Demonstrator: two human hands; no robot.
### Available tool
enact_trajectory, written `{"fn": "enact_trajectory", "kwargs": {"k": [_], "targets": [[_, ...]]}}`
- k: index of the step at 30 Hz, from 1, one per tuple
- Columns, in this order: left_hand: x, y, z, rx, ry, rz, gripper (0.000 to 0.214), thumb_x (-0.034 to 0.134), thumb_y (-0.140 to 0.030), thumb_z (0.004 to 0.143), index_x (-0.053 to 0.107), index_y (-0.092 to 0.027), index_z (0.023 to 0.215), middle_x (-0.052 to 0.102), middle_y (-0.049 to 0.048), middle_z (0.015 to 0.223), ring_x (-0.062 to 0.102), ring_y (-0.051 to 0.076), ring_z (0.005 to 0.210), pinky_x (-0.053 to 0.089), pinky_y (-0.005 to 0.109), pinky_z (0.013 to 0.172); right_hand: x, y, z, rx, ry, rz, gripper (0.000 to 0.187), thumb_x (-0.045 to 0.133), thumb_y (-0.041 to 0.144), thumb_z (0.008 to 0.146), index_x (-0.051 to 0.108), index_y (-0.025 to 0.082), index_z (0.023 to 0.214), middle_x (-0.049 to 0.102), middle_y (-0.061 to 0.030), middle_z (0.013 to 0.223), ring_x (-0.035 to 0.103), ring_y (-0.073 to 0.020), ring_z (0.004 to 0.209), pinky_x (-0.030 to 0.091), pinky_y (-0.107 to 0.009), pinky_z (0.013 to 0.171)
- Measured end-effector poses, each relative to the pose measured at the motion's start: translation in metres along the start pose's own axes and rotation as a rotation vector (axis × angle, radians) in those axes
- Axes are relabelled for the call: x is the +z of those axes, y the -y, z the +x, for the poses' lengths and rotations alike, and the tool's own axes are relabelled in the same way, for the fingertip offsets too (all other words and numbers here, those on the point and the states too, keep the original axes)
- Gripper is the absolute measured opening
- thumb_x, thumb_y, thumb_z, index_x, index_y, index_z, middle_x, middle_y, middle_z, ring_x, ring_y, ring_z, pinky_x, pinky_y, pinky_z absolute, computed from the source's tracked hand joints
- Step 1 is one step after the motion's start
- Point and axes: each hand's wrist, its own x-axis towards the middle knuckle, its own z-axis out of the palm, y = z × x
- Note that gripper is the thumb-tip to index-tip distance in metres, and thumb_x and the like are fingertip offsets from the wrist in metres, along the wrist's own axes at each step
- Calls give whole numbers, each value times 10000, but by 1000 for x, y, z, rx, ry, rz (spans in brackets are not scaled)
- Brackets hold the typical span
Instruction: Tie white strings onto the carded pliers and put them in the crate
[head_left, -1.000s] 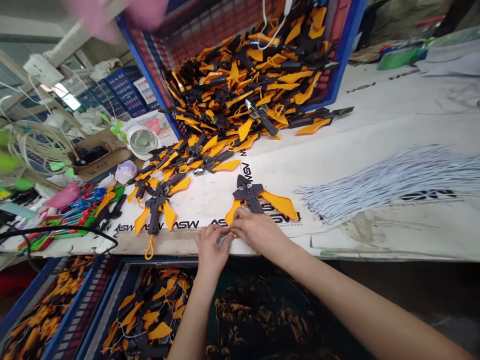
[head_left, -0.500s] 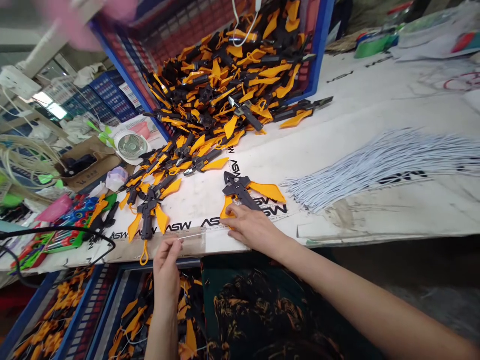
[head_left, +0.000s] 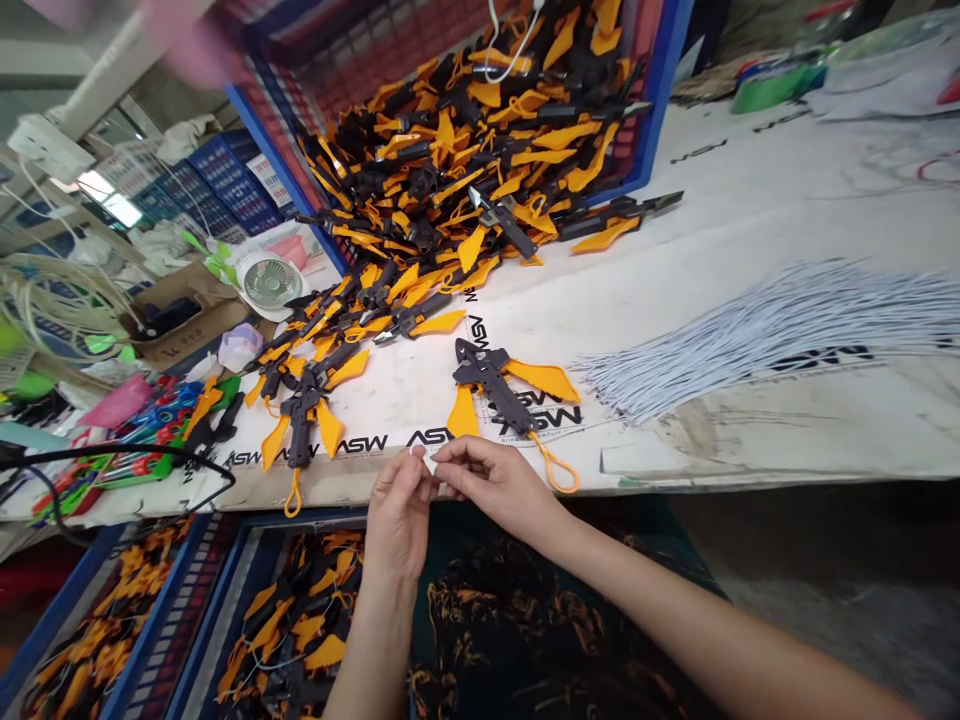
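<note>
My left hand [head_left: 400,512] and my right hand [head_left: 491,480] meet at the table's front edge, both pinching a small white piece [head_left: 430,462] between their fingertips. Just beyond them lies a black and orange toy [head_left: 499,388] with an orange loop [head_left: 561,470] at its near end. To the left lies another such toy [head_left: 302,425] with its own loop.
A tipped blue crate [head_left: 660,95] spills a heap of black and orange toys [head_left: 465,170] onto the table. A bundle of white strings [head_left: 765,330] lies at right. Blue crates [head_left: 157,620] of toys sit below. A small fan [head_left: 270,282], boxes and cables crowd the left.
My left hand swung out to the left below the table edge, then came back to meet my right hand. My right hand left the toy, whose orange loop now shows.
</note>
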Motion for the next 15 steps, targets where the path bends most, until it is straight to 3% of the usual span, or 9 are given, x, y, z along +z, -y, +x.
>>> {"fn": "enact_trajectory", "kwargs": {"k": [4,7,9,12,15], "targets": [[-10,-1,3,412,35,561,139,678,-349,856,759,-246,902,669,32,844,605,168,808,463,302,732,-8,7,-2,70,7,-52,319,618,486,818,632,178,899,558,36,694,487,-108,578,421,-245,560],[-19,-11,7,726,179,979,151,626,-239,896,760,-279,955,715,40,864,619,184,824,442,330,765,-13,8,-1,139,27,-70,369,657,532,775,630,169,838,552,33,705,462,-104,591,374,-240,552],[-23,-17,9,832,275,1148,196,593,-199,912,749,-289,989,738,38,873,619,187,806,427,337,750,-14,8,-1,185,33,-48,400,705,549,722,626,164,800,549,34,704,441,-100,586,340,-239,542],[-24,-19,11,909,307,1180,193,599,-191,911,743,-299,979,752,19,847,632,178,773,426,332,733,-14,5,-2,237,36,66,411,718,543,700,620,157,801,525,44,703,384,-80,548,282,-236,516],[-19,-13,6,892,187,1049,108,660,-228,874,747,-293,876,735,6,780,651,168,742,440,331,742,-11,3,-4,255,38,159,365,713,504,704,584,170,778,458,69,650,307,-71,513,211,-235,486]]}}
